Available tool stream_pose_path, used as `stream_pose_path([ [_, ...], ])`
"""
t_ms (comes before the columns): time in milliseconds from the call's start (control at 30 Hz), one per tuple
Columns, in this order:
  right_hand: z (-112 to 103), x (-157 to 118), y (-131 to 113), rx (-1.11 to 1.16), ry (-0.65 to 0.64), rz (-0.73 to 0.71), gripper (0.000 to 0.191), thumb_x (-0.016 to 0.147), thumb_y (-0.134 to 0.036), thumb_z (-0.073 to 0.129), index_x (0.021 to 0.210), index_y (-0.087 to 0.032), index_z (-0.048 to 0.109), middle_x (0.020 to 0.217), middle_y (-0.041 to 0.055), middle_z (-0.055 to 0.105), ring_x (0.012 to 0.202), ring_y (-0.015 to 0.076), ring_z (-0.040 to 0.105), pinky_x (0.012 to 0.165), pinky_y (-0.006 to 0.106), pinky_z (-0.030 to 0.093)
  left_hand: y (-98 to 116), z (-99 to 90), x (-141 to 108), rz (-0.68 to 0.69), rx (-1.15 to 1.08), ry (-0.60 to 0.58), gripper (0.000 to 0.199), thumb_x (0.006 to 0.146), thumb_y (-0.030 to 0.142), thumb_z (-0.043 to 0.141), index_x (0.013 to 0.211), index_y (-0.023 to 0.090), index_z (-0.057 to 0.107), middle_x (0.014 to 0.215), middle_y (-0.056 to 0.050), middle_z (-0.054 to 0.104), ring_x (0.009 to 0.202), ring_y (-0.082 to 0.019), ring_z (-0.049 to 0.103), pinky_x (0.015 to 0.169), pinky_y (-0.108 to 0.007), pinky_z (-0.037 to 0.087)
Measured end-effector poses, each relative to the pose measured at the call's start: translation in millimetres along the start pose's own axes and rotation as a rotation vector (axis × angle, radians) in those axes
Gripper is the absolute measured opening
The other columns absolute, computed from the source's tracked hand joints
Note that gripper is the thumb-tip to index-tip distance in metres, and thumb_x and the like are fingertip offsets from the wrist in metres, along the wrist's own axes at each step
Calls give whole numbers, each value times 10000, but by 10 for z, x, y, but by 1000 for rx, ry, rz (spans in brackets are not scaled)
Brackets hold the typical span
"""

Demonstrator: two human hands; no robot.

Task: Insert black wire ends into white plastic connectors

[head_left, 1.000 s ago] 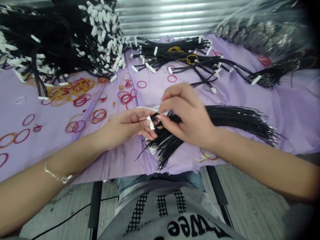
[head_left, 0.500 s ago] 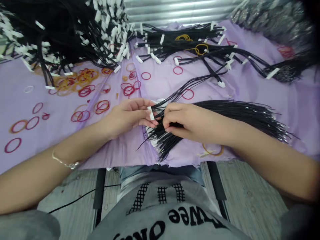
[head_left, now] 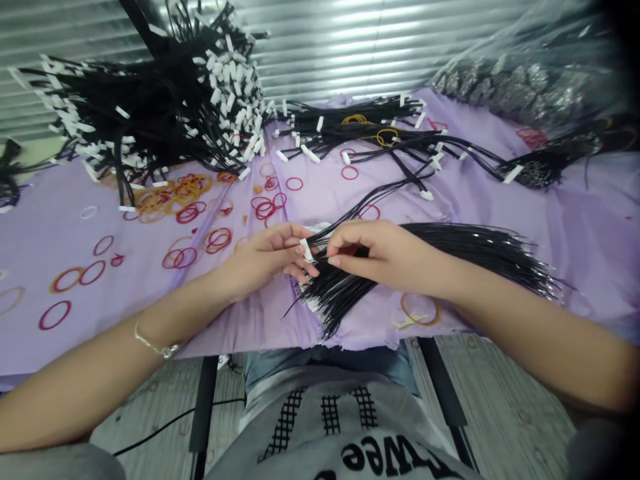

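I have the left hand (head_left: 275, 259) pinching a small, flat, white plastic plug (head_left: 305, 249) over wrinkly purple cloth (head_left: 260, 332). Thin, bendy black wires (head_left: 361, 205) stick out of it. Just beside it, the right hand (head_left: 383, 248) has thumb and finger pressed together; I can't tell if they hold a wire. Below lies a bundle of smooth black strands (head_left: 470, 250) with shiny tips.

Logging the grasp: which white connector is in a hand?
The white connector pinched in the left hand; the other visible connectors lie farther off, in neither hand.
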State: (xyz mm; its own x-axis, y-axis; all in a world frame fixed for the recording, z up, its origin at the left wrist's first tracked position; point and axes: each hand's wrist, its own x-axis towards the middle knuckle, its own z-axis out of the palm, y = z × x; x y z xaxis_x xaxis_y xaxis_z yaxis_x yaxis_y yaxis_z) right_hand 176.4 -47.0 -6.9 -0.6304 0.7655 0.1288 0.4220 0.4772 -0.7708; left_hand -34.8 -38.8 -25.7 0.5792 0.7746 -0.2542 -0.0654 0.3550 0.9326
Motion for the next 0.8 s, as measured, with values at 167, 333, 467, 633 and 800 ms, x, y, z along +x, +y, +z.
stream_pose_path([
  [167,-3,13,19,148,56,149,83,758,-140,536,683,-151,568,571,-54,496,530,62,434,511,197,344,-29,-26,9,17,15,-42,197,814,152,635,962,123,508,770,-37,667,700,-145,686,629,-225,564],
  [333,18,30,66,189,79,242,74,710,-164,577,646,-148,610,536,-44,534,482,56,434,461,191,332,-16,-26,7,31,45,-96,151,827,182,634,911,125,522,758,-44,676,695,-140,684,623,-217,562],
  [467,43,24,66,155,94,229,76,702,-175,580,660,-145,635,544,-32,566,485,64,454,460,196,346,-3,-21,12,27,39,-100,186,807,197,661,906,127,521,777,-46,680,706,-146,685,626,-226,561],
  [633,44,13,72,155,86,217,97,710,-193,576,663,-140,643,559,-15,593,493,80,473,468,215,355,4,-14,10,22,57,-90,167,818,184,643,907,125,515,765,-40,671,717,-155,683,630,-240,560],
  [800,35,15,72,155,83,231,73,708,-186,584,658,-162,632,575,-9,599,498,94,485,475,237,366,7,-15,12,24,72,-91,165,823,176,635,916,125,509,773,-42,670,722,-155,680,632,-242,559],
])
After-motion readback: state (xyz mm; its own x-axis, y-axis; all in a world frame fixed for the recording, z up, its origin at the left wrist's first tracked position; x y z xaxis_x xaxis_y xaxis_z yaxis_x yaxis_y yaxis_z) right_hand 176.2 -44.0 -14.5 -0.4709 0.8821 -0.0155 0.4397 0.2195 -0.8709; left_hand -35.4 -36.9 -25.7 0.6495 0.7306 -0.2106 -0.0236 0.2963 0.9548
